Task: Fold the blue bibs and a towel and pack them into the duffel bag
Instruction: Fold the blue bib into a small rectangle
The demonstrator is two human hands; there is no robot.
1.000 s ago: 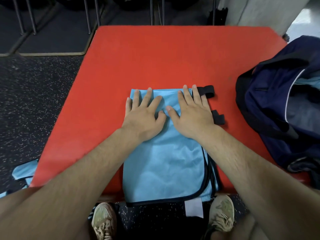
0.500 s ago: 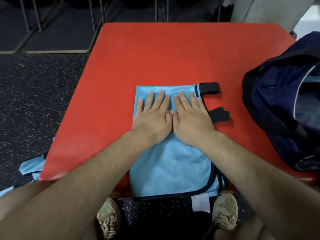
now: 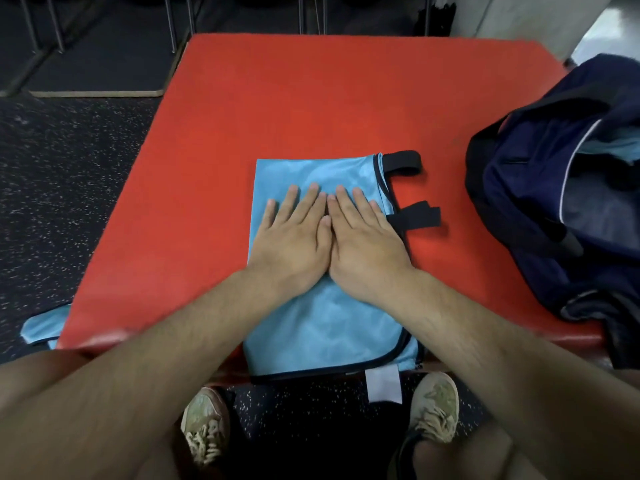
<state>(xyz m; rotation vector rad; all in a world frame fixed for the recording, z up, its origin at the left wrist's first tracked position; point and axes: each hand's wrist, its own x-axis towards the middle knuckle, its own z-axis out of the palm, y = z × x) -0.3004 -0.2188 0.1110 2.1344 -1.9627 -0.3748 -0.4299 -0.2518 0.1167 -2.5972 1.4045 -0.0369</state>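
A light blue bib (image 3: 325, 327) with dark trim lies folded lengthwise on the red table (image 3: 311, 98), its near end hanging over the front edge. Two black straps (image 3: 415, 216) stick out on its right side. My left hand (image 3: 294, 237) and my right hand (image 3: 363, 240) lie flat side by side on the bib's middle, fingers straight, pressing it down. The navy duffel bag (image 3: 540, 202) sits open at the table's right edge, with light blue cloth (image 3: 616, 147) showing inside.
Another light blue bib (image 3: 41, 327) lies on the dark speckled floor by the table's left front corner. My two shoes (image 3: 433, 410) stand under the front edge. Metal legs and a dark mat are beyond the table's far side.
Both hands have slid toward me along the bib and come together, from spread near its far edge to side by side on its middle.
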